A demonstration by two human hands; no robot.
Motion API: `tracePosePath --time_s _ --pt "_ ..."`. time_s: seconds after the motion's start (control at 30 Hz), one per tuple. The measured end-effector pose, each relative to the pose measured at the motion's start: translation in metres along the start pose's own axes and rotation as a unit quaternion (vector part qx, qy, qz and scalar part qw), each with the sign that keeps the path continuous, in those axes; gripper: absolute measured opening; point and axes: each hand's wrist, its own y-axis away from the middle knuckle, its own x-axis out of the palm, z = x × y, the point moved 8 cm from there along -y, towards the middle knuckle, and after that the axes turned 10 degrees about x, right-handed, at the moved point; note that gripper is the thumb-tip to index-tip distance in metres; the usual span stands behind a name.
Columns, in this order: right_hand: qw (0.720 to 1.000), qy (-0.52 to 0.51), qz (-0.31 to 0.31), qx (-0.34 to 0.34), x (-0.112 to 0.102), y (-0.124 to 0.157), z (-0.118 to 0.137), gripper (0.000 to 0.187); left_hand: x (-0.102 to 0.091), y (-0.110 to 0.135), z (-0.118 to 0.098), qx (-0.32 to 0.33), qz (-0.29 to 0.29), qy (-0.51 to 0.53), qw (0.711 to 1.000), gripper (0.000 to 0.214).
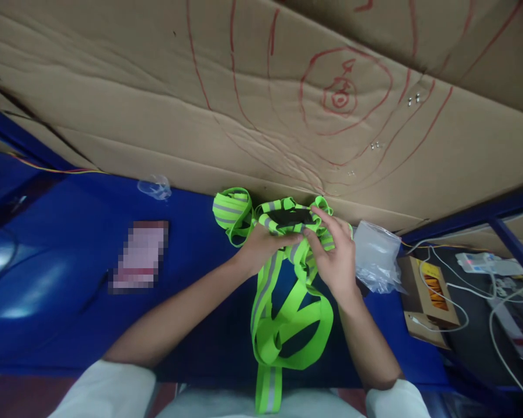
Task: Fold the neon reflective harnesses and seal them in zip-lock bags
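A neon-green reflective strap with a grey stripe lies in loops and folds on the blue table, one end hanging over the front edge. My left hand is closed on its bunched upper part, thumb pointing right. From the other side my right hand pinches the same bunch, thumb near the left thumb and fingers reaching over the top. Something dark shows inside the bunched loops; I cannot make out what it is. Just left of the bunch sits a rolled green strap with the same grey stripe.
Behind the blue table stands a cardboard sheet with red drawn rings. To the right are clear plastic bags, an open cardboard box and white cables. A blurred-out flat item and crumpled clear plastic lie left.
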Motion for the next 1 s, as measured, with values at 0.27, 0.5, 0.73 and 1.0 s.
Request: tracePosePath --time_s 0.27,0.5,0.73,1.0 --pt "0.992 0.010 0.106 -0.060 -0.002 -0.008 0.003 0.035 0.005 0.005 0.015 -0.040 0.038 -0.044 0.998 0.055" --pt "0.997 -0.033 0.042 -0.061 -0.017 -0.018 0.007 0.028 0.040 0.032 0.030 -0.148 0.146 0.186 0.960 0.082" --pt "0.990 -0.058 0.115 -0.051 -0.027 -0.033 0.020 0.024 0.040 0.035 0.027 -0.135 0.126 0.113 0.976 0.076" --pt "0.986 -0.101 0.134 0.002 -0.020 -0.039 0.009 0.027 0.034 0.038 0.050 -0.206 0.041 0.116 0.971 0.057"
